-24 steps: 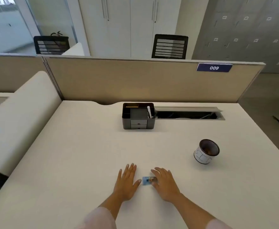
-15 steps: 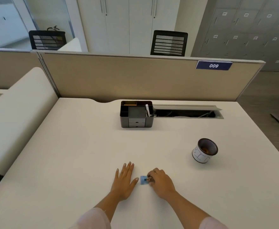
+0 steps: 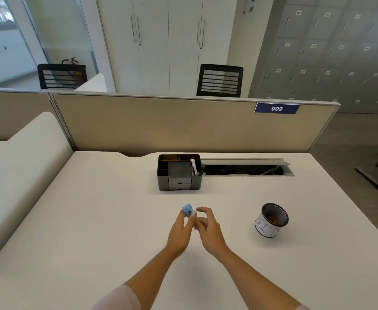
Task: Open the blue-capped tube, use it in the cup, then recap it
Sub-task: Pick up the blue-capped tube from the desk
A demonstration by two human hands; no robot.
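A small tube with a blue cap (image 3: pixel 187 210) is held up above the white desk (image 3: pixel 94 220), between my two hands. The fingertips of my left hand (image 3: pixel 180 231) pinch the blue cap end. My right hand (image 3: pixel 208 229) is right beside it, fingers curled around the tube's pale lower part, which is mostly hidden. The cup (image 3: pixel 265 229), white outside with black marks and dark inside, stands on the desk to the right of my right hand, about a hand's length away.
A black desk organiser (image 3: pixel 179 175) with drawers and a white pen stands at the back middle. An open cable slot (image 3: pixel 246 170) lies to its right. A beige partition (image 3: pixel 161 126) with a "009" sign closes the far edge. A cream bench (image 3: pixel 15 164) borders the left.
The tube was lying on the desk under my right fingers; both hands have lifted, the tube is off the desk, and my left hand has closed on its blue end.
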